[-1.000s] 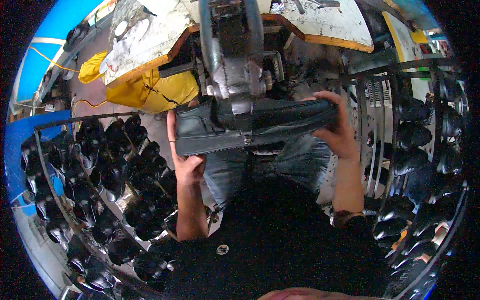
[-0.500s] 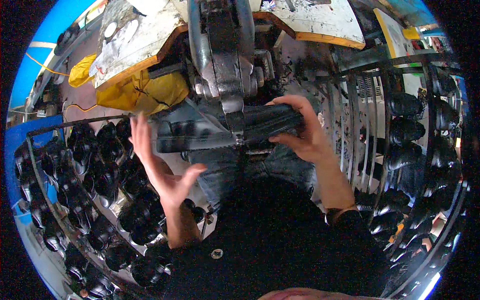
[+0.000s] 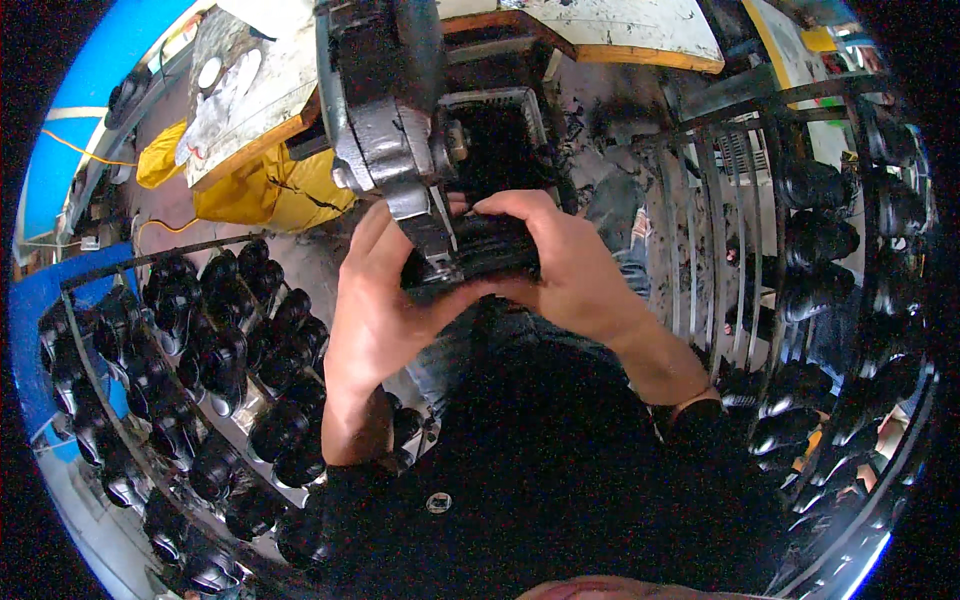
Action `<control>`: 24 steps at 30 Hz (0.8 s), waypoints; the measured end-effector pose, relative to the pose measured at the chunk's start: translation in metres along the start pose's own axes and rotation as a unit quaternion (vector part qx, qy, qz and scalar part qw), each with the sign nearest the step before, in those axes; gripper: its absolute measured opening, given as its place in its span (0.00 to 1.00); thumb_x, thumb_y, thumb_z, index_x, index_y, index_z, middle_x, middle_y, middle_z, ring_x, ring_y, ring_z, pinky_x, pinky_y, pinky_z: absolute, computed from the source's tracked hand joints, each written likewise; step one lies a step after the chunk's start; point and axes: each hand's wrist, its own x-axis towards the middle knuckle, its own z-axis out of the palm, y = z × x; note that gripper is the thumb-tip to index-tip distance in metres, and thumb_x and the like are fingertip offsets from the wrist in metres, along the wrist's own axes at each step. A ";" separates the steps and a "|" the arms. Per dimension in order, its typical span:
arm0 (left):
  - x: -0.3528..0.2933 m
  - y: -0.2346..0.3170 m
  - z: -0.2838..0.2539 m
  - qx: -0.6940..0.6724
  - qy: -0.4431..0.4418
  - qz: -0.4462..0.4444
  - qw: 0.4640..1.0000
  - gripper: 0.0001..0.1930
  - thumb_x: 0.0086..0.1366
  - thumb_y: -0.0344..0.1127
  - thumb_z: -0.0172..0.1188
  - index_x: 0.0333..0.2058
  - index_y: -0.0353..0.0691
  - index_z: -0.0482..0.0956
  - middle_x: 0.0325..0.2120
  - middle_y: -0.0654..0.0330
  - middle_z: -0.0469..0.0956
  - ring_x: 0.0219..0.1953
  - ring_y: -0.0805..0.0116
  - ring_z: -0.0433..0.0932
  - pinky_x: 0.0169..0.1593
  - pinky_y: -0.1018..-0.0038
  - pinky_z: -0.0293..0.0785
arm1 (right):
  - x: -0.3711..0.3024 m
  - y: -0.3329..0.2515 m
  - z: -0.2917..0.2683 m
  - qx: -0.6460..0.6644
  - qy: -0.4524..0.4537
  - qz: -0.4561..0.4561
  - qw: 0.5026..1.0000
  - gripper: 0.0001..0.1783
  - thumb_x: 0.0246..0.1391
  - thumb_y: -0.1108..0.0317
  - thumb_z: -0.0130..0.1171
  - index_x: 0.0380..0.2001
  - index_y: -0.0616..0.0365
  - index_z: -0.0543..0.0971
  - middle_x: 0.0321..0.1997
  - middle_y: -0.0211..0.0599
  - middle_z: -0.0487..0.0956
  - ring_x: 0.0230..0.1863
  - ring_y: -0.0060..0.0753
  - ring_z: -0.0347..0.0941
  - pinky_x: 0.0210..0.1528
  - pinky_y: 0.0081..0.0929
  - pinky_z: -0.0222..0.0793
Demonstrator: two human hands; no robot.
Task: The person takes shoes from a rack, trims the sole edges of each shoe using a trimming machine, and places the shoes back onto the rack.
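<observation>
Under the dark metal arm of a machine (image 3: 385, 140), a black shoe (image 3: 490, 248) is held between my two hands. My left hand (image 3: 375, 290) wraps round the shoe's left end, beside the narrow metal tip of the machine. At its other end my right hand (image 3: 560, 250) grips it, with fingers over the far side and the thumb along the near side. The tip of the machine comes down at the shoe. Whether it presses on the shoe I cannot tell, and my hands hide much of the shoe.
Racks full of black shoes stand on my left (image 3: 215, 360) and right (image 3: 815, 240). Beyond the machine are a worn white worktable (image 3: 640, 30) with a wooden edge and a dark crate (image 3: 535, 110). A yellow sack (image 3: 280, 190) lies under the left table.
My left hand, spread open and apart before, has come right and closed on the shoe. The shoe is turned, more end-on, and my right hand has shifted left. The machine appears further left.
</observation>
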 end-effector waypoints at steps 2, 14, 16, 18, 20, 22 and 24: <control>-0.004 -0.010 -0.001 -0.046 -0.003 -0.015 0.999 0.30 0.42 0.27 0.77 0.47 0.35 0.79 0.42 0.52 0.80 0.46 0.53 0.79 0.52 0.64 0.74 | 0.004 -0.005 0.002 0.002 -0.005 0.005 1.000 0.37 0.42 0.62 0.76 0.55 0.58 0.70 0.54 0.46 0.77 0.53 0.53 0.76 0.54 0.39 0.72; -0.026 -0.034 0.027 -0.379 0.034 -0.094 0.920 0.29 0.47 0.17 0.72 0.52 0.30 0.76 0.49 0.53 0.80 0.48 0.65 0.80 0.56 0.68 0.74 | -0.029 0.097 0.018 0.042 0.039 -0.039 0.998 0.58 0.28 0.61 0.82 0.66 0.54 0.63 0.65 0.42 0.68 0.64 0.46 0.67 0.61 0.41 0.67; -0.028 -0.036 0.037 -0.461 0.079 -0.081 0.880 0.32 0.46 0.19 0.73 0.53 0.30 0.75 0.50 0.49 0.79 0.51 0.62 0.79 0.58 0.65 0.74 | -0.047 0.146 0.036 0.181 0.027 0.031 0.983 0.69 0.26 0.66 0.83 0.72 0.50 0.52 0.72 0.40 0.59 0.70 0.43 0.59 0.68 0.43 0.60; -0.034 -0.038 0.048 -0.482 0.100 -0.116 0.863 0.32 0.45 0.20 0.73 0.53 0.30 0.74 0.51 0.48 0.79 0.53 0.59 0.78 0.59 0.63 0.72 | -0.058 0.165 0.049 0.229 0.008 0.069 0.971 0.70 0.27 0.69 0.82 0.73 0.48 0.49 0.73 0.41 0.57 0.72 0.43 0.56 0.70 0.43 0.56; -0.034 -0.050 0.054 -0.482 0.110 -0.127 0.860 0.33 0.43 0.27 0.76 0.51 0.30 0.75 0.51 0.45 0.78 0.57 0.51 0.75 0.65 0.54 0.65 | -0.065 0.175 0.046 0.275 -0.007 0.105 0.956 0.71 0.28 0.71 0.81 0.74 0.46 0.47 0.74 0.42 0.56 0.73 0.43 0.53 0.73 0.43 0.52; -0.039 -0.062 0.062 -0.484 0.117 -0.092 0.862 0.34 0.43 0.31 0.76 0.51 0.32 0.75 0.51 0.46 0.78 0.59 0.48 0.73 0.68 0.51 0.60 | -0.059 0.162 0.035 0.275 -0.059 0.207 0.937 0.67 0.31 0.76 0.77 0.74 0.43 0.49 0.75 0.42 0.55 0.74 0.42 0.52 0.73 0.43 0.52; -0.035 -0.063 0.069 -0.492 0.107 -0.073 0.861 0.34 0.44 0.34 0.77 0.51 0.33 0.75 0.50 0.46 0.78 0.60 0.47 0.72 0.69 0.50 0.58 | -0.067 0.173 0.017 0.335 -0.023 0.171 0.926 0.66 0.32 0.78 0.77 0.73 0.44 0.50 0.75 0.39 0.55 0.74 0.42 0.54 0.73 0.41 0.54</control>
